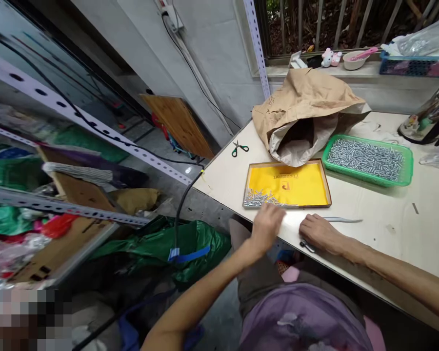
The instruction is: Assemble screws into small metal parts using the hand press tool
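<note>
My left hand (268, 226) is at the front edge of a shallow box lid (329, 195) with a yellow lining. Its fingers are curled and slightly blurred, and whatever they hold is hidden. Small silver screws or pins (258, 197) lie heaped in the lid's near left corner, just beyond that hand. My right hand (320, 233) rests on the table's front edge with fingers curled under. A small dark metal piece (307, 245) shows below its fingers, and a thin grey strip (343, 220) lies just beyond it; whether either is held is unclear.
A green plastic basket (406, 168) full of similar silver pieces stands right of the lid. Behind it lies an open brown paper bag (310, 92). Scissors (239, 147) lie at the left; a metal kettle (429, 114) stands at the far right. A perforated shelf frame (95, 139) rises left.
</note>
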The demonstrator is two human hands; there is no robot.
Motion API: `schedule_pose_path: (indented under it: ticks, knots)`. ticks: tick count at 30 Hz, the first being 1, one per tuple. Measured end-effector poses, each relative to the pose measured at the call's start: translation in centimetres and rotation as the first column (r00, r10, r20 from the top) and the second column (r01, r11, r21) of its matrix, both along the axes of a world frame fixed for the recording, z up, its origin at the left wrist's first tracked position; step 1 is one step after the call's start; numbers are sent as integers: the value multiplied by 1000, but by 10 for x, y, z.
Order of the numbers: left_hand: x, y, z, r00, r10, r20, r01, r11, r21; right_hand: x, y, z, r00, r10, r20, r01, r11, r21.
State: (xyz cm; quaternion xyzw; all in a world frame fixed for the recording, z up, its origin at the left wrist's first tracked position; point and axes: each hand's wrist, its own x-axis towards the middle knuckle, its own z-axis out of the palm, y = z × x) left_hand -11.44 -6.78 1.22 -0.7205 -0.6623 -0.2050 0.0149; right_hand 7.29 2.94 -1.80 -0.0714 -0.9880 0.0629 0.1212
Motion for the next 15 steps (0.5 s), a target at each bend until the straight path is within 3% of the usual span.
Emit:
schedule_pose_path:
  ticks: [1,3,6,8,9,12,15]
  knots:
    - [-17,16,7,989,136,-63,-140,988,-72,4,5,6,993,-25,-112,22,999,-33]
    - [-40,46,17,944,271,-188,-313,916,-251,16,20,27,927,-154,-341,122,986,-115]
    - [-51,77,17,907,264,-328,-392,815,-427,41,61,68,685,-455,-569,418,885,-206]
    - [-51,88,11,901,225,-370,-388,799,-459,58,95,91,557,-572,-603,574,789,-219]
    - [-51,91,7,900,211,-382,-384,798,-464,67,111,98,549,-602,-579,611,762,-214]
    - [-53,96,1,901,167,-400,-358,809,-467,86,140,104,625,-692,-361,685,708,-172]
    - [-53,95,5,912,169,-375,-337,830,-445,93,118,91,656,-717,-235,708,693,-138]
